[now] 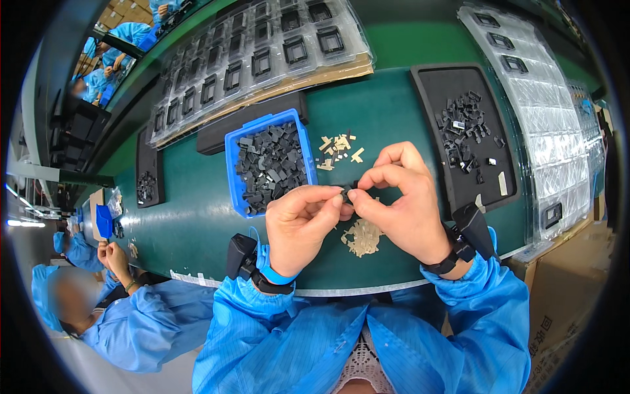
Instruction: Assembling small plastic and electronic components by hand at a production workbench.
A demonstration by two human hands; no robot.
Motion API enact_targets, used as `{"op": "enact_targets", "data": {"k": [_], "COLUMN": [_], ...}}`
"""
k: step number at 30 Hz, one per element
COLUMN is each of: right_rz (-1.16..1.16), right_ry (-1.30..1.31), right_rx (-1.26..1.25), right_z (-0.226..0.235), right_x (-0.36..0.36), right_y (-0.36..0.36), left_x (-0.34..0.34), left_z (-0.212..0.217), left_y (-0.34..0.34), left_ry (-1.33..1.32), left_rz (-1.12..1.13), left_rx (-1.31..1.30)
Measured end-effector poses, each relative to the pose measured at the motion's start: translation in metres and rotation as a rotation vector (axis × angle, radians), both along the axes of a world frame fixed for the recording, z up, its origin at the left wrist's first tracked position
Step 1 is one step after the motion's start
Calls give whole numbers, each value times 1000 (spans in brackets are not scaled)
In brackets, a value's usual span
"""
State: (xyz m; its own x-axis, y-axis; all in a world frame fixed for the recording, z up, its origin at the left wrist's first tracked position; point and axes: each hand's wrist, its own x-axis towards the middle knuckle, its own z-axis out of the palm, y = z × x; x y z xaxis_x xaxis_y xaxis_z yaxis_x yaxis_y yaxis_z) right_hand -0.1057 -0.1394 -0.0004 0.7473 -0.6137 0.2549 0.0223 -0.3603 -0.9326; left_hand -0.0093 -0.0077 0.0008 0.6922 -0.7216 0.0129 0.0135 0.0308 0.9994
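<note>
My left hand (pixel 303 220) and my right hand (pixel 403 200) meet over the green table, fingertips pinched together on a small black plastic part (pixel 349 192). Fingers cover most of that part, so its shape is hard to make out. Just below the hands lies a pile of small cream-coloured pieces (pixel 362 238). Beyond them, more cream pieces (pixel 339 144) are scattered with a few dark bits. To the left of my left hand stands a blue bin (pixel 231 172) full of small black plastic parts (pixel 269 161).
On the right, a black tray (pixel 482 187) holds loose black parts, beside clear blister trays (pixel 551 131). Stacked blister trays with black frames (pixel 262 62) stand at the back left. A co-worker in blue (pixel 151 322) sits at the left, near another black tray (pixel 149 164).
</note>
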Motion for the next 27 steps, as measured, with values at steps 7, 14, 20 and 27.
{"op": "enact_targets", "data": {"k": [7, 14, 20, 27], "right_rz": [120, 249, 320, 492], "right_ry": [-45, -73, -13, -39], "right_rx": [393, 557, 614, 798], "right_z": [-2, 3, 3, 5], "right_x": [1, -1, -1, 0], "right_y": [-4, -5, -11, -11], "left_x": [3, 5, 6, 9], "left_z": [0, -2, -5, -14], "left_y": [2, 1, 0, 2], "left_ry": [142, 204, 177, 335], "left_rz": [-57, -87, -110, -209], "left_rx": [-101, -97, -103, -221]}}
